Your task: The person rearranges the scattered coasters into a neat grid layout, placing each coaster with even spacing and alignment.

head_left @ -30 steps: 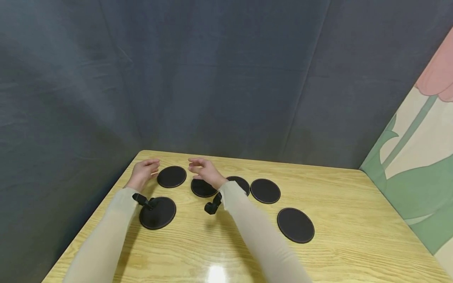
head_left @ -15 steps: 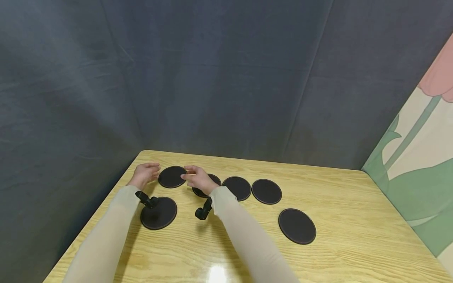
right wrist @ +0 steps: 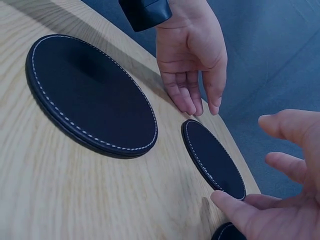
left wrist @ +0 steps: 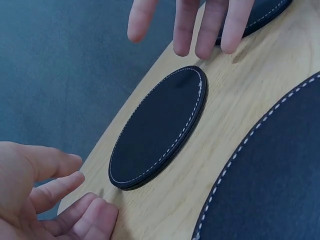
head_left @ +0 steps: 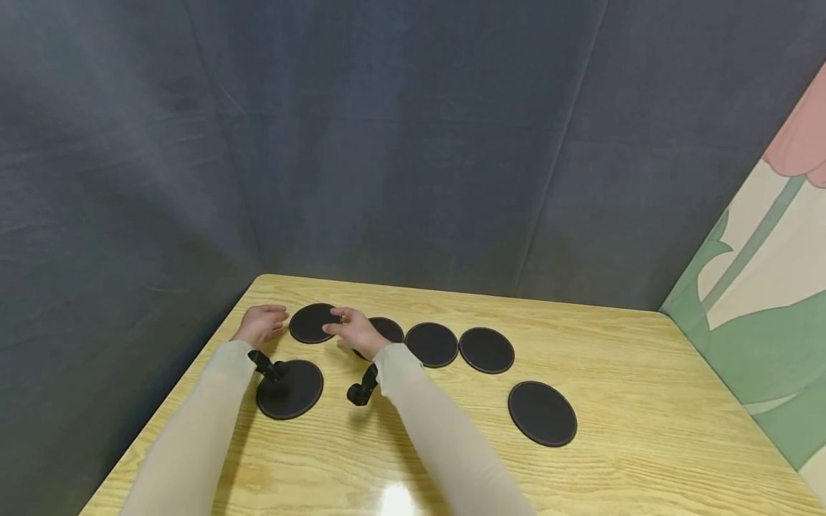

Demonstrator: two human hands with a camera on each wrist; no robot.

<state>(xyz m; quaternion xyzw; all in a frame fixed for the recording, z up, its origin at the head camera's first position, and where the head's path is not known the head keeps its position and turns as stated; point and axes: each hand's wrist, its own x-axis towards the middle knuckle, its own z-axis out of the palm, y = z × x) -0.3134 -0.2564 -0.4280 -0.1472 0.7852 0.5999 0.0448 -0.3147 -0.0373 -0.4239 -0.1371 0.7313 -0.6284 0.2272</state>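
Observation:
A round black coaster (head_left: 308, 324) with pale edge stitching lies flat at the far left of the table, between my two hands. My left hand (head_left: 261, 324) is beside its left edge, fingers loosely extended and holding nothing. In the left wrist view a small gap separates those fingers from the coaster (left wrist: 155, 130). From the right, my right hand (head_left: 356, 333) reaches to the coaster's other edge with fingers spread. One right fingertip overlaps the rim in the right wrist view; whether it touches, I cannot tell. Nearer me lies another black coaster (head_left: 297, 394).
Right of my right hand, a partly covered coaster (head_left: 388, 330), a second coaster (head_left: 431, 344) and a third coaster (head_left: 487, 350) form a row. A single coaster (head_left: 542, 413) lies nearer, to the right. A dark curtain (head_left: 413, 143) hangs behind the wooden table (head_left: 645, 401).
My right hand has moved left and slightly nearer, from above the neighbouring coaster to the far-left coaster's edge. My left hand has come slightly nearer me. The coasters look unmoved.

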